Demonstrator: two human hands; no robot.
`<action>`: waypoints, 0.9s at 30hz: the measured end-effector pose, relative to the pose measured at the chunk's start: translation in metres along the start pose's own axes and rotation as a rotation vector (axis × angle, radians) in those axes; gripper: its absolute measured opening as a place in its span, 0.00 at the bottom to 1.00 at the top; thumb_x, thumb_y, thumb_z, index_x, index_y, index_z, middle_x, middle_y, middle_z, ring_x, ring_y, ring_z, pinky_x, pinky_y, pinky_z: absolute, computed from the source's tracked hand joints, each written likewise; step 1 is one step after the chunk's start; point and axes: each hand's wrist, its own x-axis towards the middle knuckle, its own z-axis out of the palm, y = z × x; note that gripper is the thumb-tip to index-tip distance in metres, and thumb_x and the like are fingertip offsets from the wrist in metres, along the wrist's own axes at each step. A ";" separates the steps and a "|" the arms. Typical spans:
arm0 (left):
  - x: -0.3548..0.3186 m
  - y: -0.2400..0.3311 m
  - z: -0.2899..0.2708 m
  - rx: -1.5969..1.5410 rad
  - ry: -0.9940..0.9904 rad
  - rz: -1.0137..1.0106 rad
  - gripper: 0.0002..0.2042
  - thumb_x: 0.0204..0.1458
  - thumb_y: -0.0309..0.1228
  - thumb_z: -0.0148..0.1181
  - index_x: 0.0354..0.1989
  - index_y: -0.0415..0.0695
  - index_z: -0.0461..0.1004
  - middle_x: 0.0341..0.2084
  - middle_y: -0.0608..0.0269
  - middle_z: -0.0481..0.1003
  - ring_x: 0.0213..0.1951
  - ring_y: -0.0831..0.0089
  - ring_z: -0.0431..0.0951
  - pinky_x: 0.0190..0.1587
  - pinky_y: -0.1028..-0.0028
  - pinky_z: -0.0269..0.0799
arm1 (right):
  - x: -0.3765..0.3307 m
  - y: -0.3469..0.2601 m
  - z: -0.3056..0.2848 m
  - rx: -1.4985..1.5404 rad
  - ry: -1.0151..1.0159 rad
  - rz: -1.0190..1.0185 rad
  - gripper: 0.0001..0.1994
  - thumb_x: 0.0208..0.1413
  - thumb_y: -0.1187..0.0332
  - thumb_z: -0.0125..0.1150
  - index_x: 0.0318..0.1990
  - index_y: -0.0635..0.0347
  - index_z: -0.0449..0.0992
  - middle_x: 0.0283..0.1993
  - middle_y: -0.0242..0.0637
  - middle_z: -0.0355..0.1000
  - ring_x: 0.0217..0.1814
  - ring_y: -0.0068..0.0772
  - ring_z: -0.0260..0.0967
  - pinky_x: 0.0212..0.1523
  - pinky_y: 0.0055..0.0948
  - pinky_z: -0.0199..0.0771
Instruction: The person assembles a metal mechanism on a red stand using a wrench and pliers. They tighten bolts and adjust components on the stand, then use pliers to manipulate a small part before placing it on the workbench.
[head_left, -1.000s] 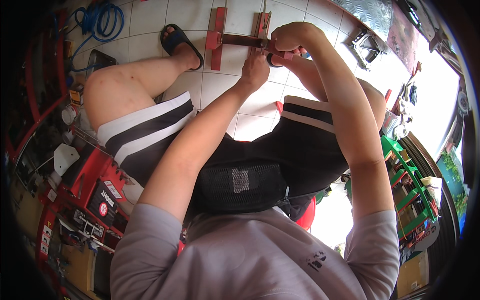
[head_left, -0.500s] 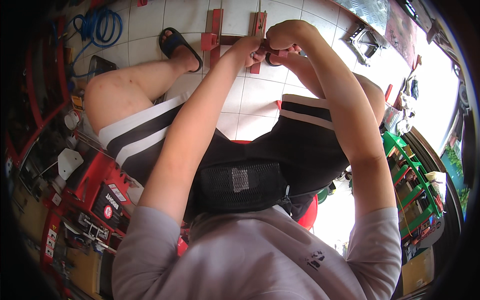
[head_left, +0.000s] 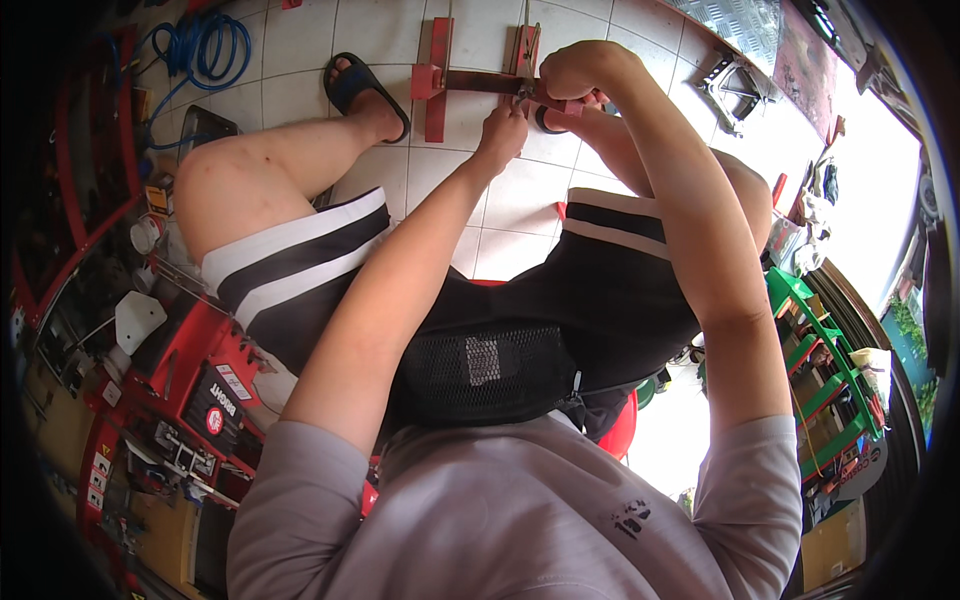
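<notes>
Ahead of me on the tiled floor stands a red metal frame: two red bars joined by a darker crossbar, with a thin rod rising from each. My right hand is closed at the right end of the crossbar, and a red end piece shows under its fingers. Just below the right upright is my left hand, its fingers pinched together at a small metal part on the crossbar. What those fingertips hold is too small to make out.
A coiled blue hose lies at the far left. A red tool cabinet stands left of me, a green rack on the right. A metal bracket sits on the floor at the far right. My sandalled foot is beside the frame.
My left hand has drawn back toward me from the crossbar, uncovering the small metal part. My right hand stays at the crossbar's right end.
</notes>
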 end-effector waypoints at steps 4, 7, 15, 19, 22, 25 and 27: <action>0.007 -0.005 -0.002 -0.111 -0.033 -0.014 0.16 0.59 0.39 0.39 0.34 0.39 0.68 0.19 0.61 0.70 0.18 0.71 0.71 0.19 0.70 0.69 | 0.002 0.002 0.001 0.005 -0.018 0.003 0.12 0.51 0.71 0.45 0.35 0.57 0.77 0.26 0.36 0.71 0.26 0.32 0.68 0.27 0.32 0.69; 0.005 -0.001 -0.001 -0.240 -0.194 0.017 0.09 0.57 0.33 0.39 0.24 0.48 0.60 0.12 0.74 0.54 0.13 0.81 0.52 0.16 0.75 0.50 | 0.000 0.002 0.000 -0.004 -0.028 -0.002 0.12 0.51 0.71 0.45 0.36 0.56 0.77 0.27 0.36 0.72 0.27 0.32 0.69 0.27 0.32 0.69; 0.014 0.002 -0.017 -0.424 -0.480 -0.115 0.13 0.57 0.34 0.38 0.19 0.53 0.54 0.11 0.76 0.48 0.12 0.83 0.45 0.14 0.77 0.40 | 0.008 0.002 0.004 0.008 -0.020 0.016 0.13 0.52 0.71 0.45 0.39 0.55 0.77 0.31 0.38 0.74 0.29 0.35 0.70 0.30 0.34 0.72; 0.011 0.007 -0.012 -0.433 -0.410 -0.145 0.13 0.55 0.33 0.38 0.17 0.53 0.53 0.11 0.77 0.47 0.12 0.84 0.43 0.13 0.77 0.36 | 0.010 0.002 0.003 0.008 -0.024 0.022 0.13 0.52 0.70 0.45 0.40 0.55 0.77 0.30 0.37 0.74 0.30 0.35 0.71 0.30 0.34 0.72; 0.002 0.021 -0.006 -0.357 -0.334 -0.187 0.14 0.57 0.34 0.37 0.17 0.53 0.53 0.11 0.77 0.48 0.12 0.84 0.44 0.14 0.77 0.36 | 0.006 0.002 0.002 -0.003 -0.030 -0.003 0.13 0.52 0.70 0.45 0.40 0.55 0.77 0.30 0.37 0.73 0.30 0.34 0.71 0.30 0.33 0.72; 0.010 0.037 -0.013 -0.518 -0.425 -0.362 0.12 0.56 0.28 0.39 0.19 0.49 0.55 0.11 0.74 0.50 0.12 0.83 0.45 0.13 0.77 0.38 | 0.003 0.000 0.001 -0.012 -0.025 -0.010 0.13 0.52 0.69 0.45 0.40 0.55 0.77 0.30 0.38 0.73 0.31 0.34 0.71 0.30 0.33 0.72; 0.012 0.064 -0.012 -0.771 -0.315 -0.491 0.09 0.54 0.23 0.40 0.21 0.45 0.56 0.12 0.72 0.52 0.12 0.82 0.46 0.13 0.77 0.40 | 0.006 0.003 0.004 -0.002 -0.018 0.003 0.13 0.52 0.69 0.45 0.40 0.55 0.77 0.30 0.38 0.73 0.31 0.34 0.71 0.30 0.33 0.72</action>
